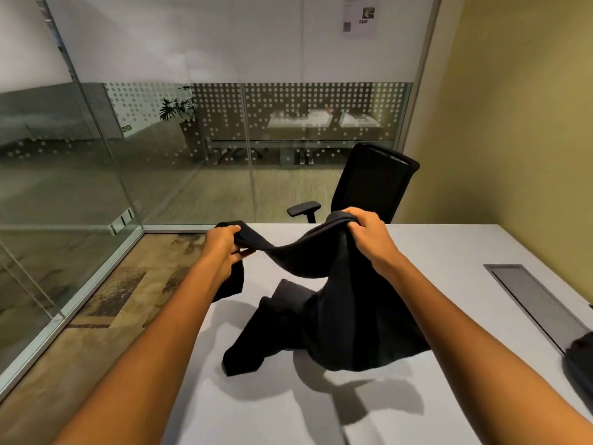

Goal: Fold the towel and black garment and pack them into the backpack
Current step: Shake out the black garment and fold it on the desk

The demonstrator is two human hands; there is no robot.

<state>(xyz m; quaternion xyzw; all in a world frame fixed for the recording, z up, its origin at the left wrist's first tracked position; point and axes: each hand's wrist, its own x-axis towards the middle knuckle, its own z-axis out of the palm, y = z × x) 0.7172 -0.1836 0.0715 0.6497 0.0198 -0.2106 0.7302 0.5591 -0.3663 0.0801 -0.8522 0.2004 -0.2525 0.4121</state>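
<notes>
A black garment [324, 319] hangs in the air above the white table [449, 252], its lower part loose and crumpled just over the tabletop. My left hand [221, 244] grips one upper corner of it at the table's far left edge. My right hand [365, 231] grips the other upper end, a little higher. The cloth sags between the two hands. A dark object [580, 364] at the right edge of the table is cut off by the frame; I cannot tell what it is. No towel is in view.
A grey cable hatch [532, 300] is set into the table on the right. A black office chair [369, 184] stands behind the far edge. Glass walls [96, 187] enclose the left and back; a yellow wall is on the right. Patterned carpet lies left of the table.
</notes>
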